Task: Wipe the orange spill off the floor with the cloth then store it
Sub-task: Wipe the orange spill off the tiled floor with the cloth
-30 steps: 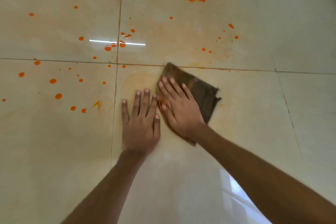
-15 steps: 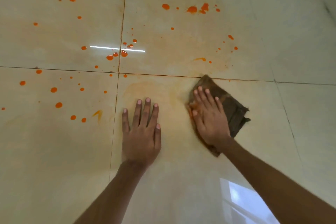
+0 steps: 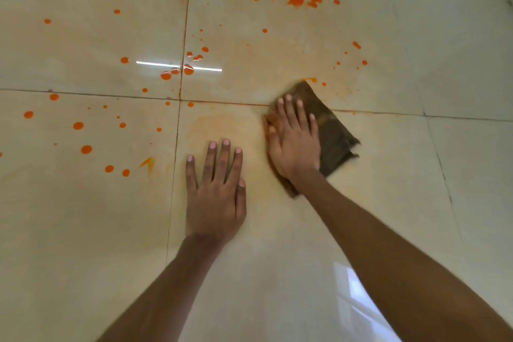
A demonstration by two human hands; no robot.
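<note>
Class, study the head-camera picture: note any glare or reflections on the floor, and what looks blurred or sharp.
Head view: a thin white glare strip crosses the glossy floor among orange drops; a bright window-like reflection lies near the bottom edge; the right hand and the cloth under it blur at their edges; the left hand, flat on the floor, is sharp.

Bright, even light; glare streak [image 3: 179,66] + window reflection [image 3: 358,305] on glossy floor [image 3: 416,203]; slight blur, right hand [image 3: 294,144].

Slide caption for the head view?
Right hand presses brown cloth onto tiled floor amid orange drops; left hand rests flat beside it.
</note>
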